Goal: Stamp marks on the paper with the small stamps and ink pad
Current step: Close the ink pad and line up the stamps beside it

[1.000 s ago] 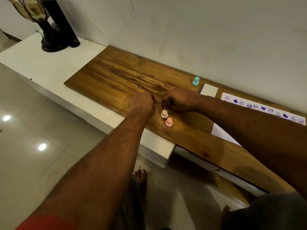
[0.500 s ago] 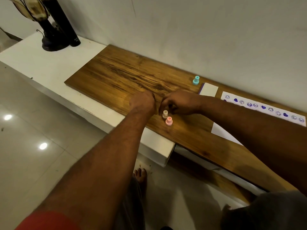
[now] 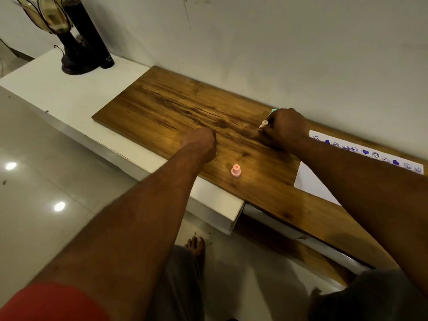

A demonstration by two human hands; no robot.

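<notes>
My right hand (image 3: 286,129) is shut on a small cream stamp (image 3: 264,123), held over the far part of the wooden board near the wall. The hand hides the ink pad, and only the top of a teal stamp (image 3: 274,110) shows behind it. A pink stamp (image 3: 235,170) stands upright alone on the board near its front edge. My left hand (image 3: 200,144) rests as a closed fist on the board, left of the pink stamp and apart from it. White paper (image 3: 310,181) lies to the right, with a row of purple marks (image 3: 366,152) along its far edge.
The wooden board (image 3: 166,107) lies on a white shelf (image 3: 53,89) against the wall. A black lamp base (image 3: 74,59) and a black cylinder (image 3: 92,35) stand at the shelf's far left. Below the edge are the tiled floor and a bare foot (image 3: 196,245).
My right hand has lifted the cream stamp from beside the pink one and carried it back and right toward the ink pad. The pink stamp now stands alone. My left hand has stayed put.
</notes>
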